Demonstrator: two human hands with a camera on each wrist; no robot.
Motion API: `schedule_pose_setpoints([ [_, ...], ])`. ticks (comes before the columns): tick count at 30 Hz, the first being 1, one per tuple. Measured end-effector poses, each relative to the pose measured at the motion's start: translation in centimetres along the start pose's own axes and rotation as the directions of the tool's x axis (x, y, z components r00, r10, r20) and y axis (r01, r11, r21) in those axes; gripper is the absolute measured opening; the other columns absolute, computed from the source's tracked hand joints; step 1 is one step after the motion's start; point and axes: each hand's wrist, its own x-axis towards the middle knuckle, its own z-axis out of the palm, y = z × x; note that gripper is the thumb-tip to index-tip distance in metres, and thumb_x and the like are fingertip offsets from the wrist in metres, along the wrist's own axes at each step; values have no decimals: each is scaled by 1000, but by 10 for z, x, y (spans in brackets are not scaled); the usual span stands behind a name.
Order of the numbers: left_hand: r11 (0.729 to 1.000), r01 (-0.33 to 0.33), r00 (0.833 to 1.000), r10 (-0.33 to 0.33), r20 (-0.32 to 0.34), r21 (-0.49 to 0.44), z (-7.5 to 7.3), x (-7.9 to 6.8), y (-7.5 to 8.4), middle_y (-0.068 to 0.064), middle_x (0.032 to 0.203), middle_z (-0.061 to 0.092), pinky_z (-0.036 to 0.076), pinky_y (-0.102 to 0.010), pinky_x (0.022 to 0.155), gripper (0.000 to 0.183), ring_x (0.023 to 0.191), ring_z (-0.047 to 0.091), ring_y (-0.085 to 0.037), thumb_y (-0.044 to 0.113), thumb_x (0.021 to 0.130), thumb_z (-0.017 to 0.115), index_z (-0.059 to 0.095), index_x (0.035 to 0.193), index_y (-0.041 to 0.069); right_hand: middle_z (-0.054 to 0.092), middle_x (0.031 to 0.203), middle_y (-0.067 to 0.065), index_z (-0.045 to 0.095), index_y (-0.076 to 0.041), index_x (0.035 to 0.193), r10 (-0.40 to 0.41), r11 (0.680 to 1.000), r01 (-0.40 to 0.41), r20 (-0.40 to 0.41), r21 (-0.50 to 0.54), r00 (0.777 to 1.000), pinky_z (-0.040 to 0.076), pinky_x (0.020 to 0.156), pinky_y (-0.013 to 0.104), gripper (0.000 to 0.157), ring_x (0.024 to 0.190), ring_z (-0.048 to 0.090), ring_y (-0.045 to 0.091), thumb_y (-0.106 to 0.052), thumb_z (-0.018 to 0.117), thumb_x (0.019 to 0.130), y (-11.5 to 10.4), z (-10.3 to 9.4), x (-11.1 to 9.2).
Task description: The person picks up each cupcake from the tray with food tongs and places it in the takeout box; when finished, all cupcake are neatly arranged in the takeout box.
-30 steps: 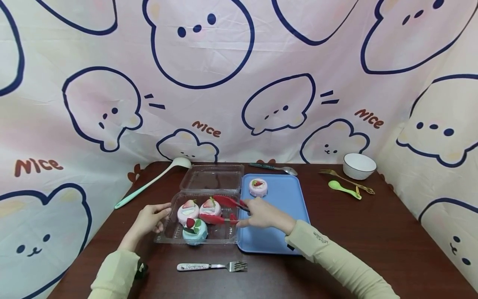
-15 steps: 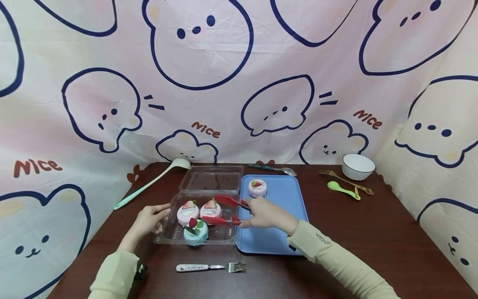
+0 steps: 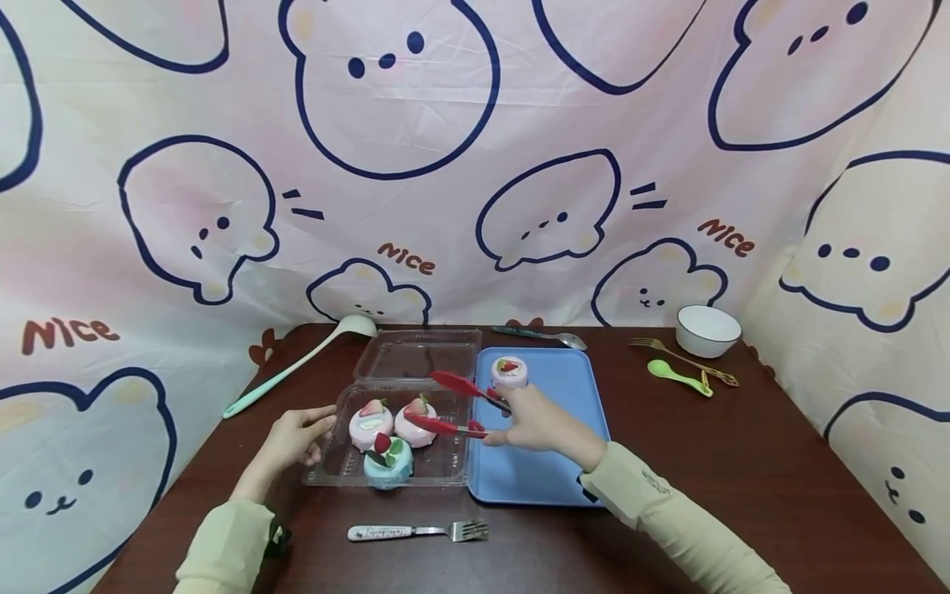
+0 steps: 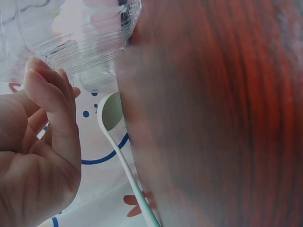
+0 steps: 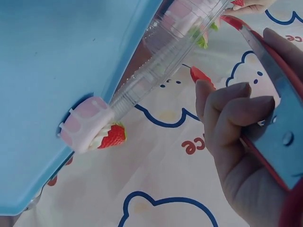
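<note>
Red tongs (image 3: 454, 381) are what we see gripped in the right hand (image 3: 540, 422), their arms spread, perhaps to leave a cake's width between the tips; these hang by the nearer pink cake (image 3: 416, 427), in the clear box (image 3: 447, 469) with a second pink cake (image 3: 370, 431) and a blue cake (image 3: 387, 470); the left hand (image 3: 291, 439) has fingers at the box's edge, likely to steady it, though we cannot tell whether they pinch; the tray (image 3: 570, 396), handily alongside, bears a third pink cake (image 3: 509, 373).
</note>
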Motion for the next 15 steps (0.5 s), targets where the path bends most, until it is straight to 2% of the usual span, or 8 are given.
schedule_pose_setpoints([
  [4,1000,3,1000,-3,1,-7,-1,-1,1,-11,77,58,46,-28,44,44,45,51,-15,20,94,50,45,130,-4,55,64,1,55,-1,111,29,999,-27,-72,28,997,38,44,24,61,50,45,8,-38,77,69,4,-3,-8],
  [7,1000,1,1000,-1,7,-20,-1,-2,2,-11,78,58,46,-28,45,45,45,51,-15,21,94,50,44,131,-4,60,80,4,53,0,116,84,996,-76,-147,54,986,42,50,24,65,60,49,9,-37,78,69,9,-6,-15],
  [10,1000,-9,1000,9,13,-25,-1,-2,2,-11,78,58,46,-28,45,46,45,51,-15,21,94,50,43,131,-5,62,87,8,49,1,122,163,985,-149,-187,88,969,43,51,25,72,64,50,13,-36,78,68,19,-10,-21],
  [12,1000,-11,1000,11,13,-26,-1,-2,2,-11,77,57,46,-28,44,45,45,51,-15,20,94,50,44,131,-5,61,87,8,46,0,125,209,977,-195,-202,86,957,43,50,24,75,65,50,14,-37,79,68,26,-14,-26],
  [15,1000,-13,1000,14,15,-26,0,-2,1,-11,76,57,46,-28,44,44,45,51,-16,19,94,50,44,131,-4,58,76,5,47,1,124,235,972,-227,-224,62,946,40,47,24,75,60,47,14,-37,78,67,39,-19,-32],
])
